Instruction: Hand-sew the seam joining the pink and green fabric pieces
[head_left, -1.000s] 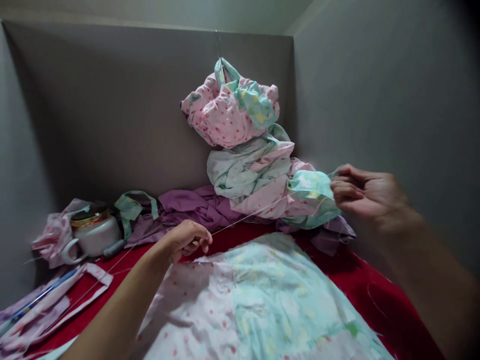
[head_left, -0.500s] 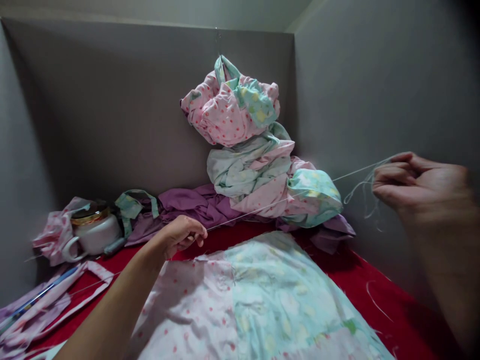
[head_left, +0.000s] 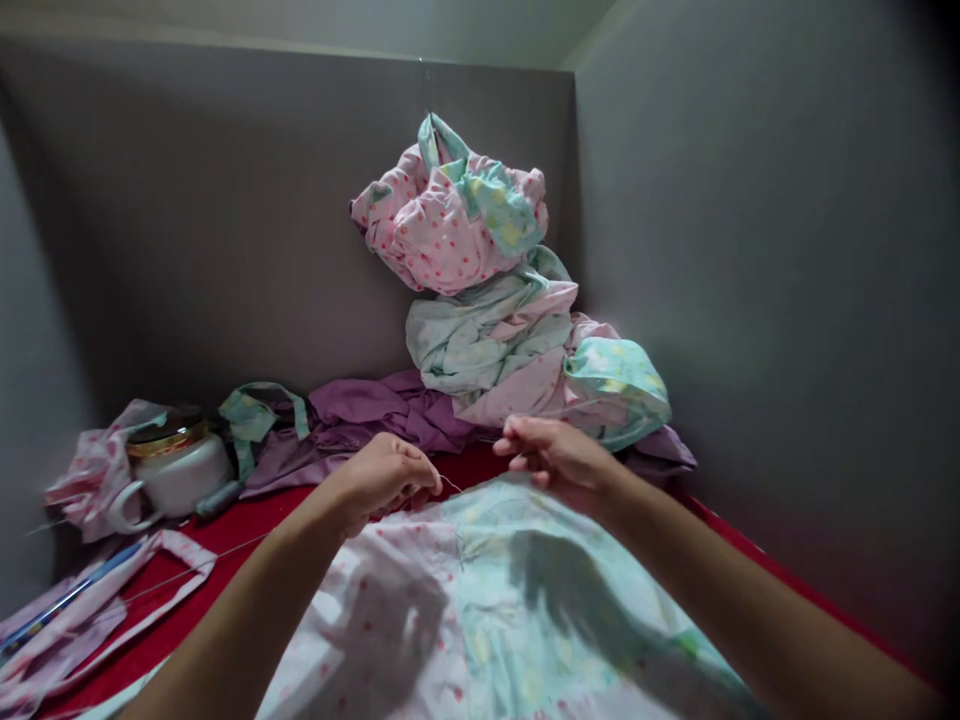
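Note:
My left hand is closed in a pinch on a thin white thread above the far edge of the patchwork cloth. To its right, my right hand has its fingers curled together, with what they hold too small to make out. A gap separates the two hands. Beneath them spreads the patchwork cloth, pink dotted on the left and mint floral on the right, with shadows of both hands on it.
Bunched pink and mint fabric rises at the back wall, with purple cloth beside it. A white lidded mug, a blue pen and fabric strips lie left on the red surface. Grey walls enclose the sides.
My right hand has come in from the far right to near my left hand. The thread that was stretched taut between them is now slack and mostly unseen. The view has shifted slightly.

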